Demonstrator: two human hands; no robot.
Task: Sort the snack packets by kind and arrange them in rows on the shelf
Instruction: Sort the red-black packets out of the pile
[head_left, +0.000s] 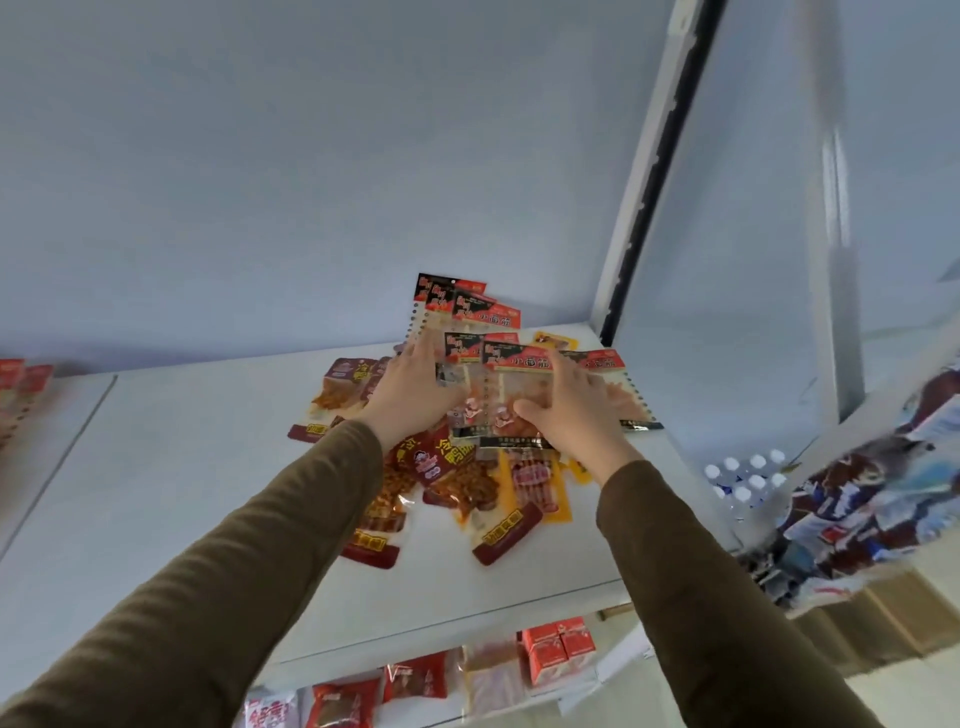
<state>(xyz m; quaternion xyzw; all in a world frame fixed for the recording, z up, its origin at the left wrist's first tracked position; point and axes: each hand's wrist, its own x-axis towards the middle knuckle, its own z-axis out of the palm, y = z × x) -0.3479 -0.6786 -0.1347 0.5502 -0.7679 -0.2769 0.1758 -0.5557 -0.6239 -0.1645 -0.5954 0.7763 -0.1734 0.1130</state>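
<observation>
Top shelf, white, seen from below the person's eye line, with a loose heap of snack packets near its right end. Both arms in brown sleeves, reaching up and forward. Left hand laid on the left side of a fan of clear packets with red-and-black headers, fingers fairly straight and pressing against them, fingertips hidden behind the plastic. Right hand on the right side of the same fan, thumb curled under the front packet's lower part and fingers spread over its face, gripping it. Fan packets upright-leaning, long axis running from the dark bottom strip near the wrists up to the red headers pointing away toward the back wall; rightmost one tilted off to the right, lying nearly flat on the shelf. Three more of the same kind standing just behind, headers up, leaning against the wall. Below the hands, dark red packets of brown snack pieces lying flat in a jumble, long axes fanned out toward the shelf's front edge; among them a yellow-edged packet of sausage sticks pointing nearly straight toward the front. Lower shelf holding red packets and small red cartons. Bottles with white caps off to the right, beyond the shelf end.
</observation>
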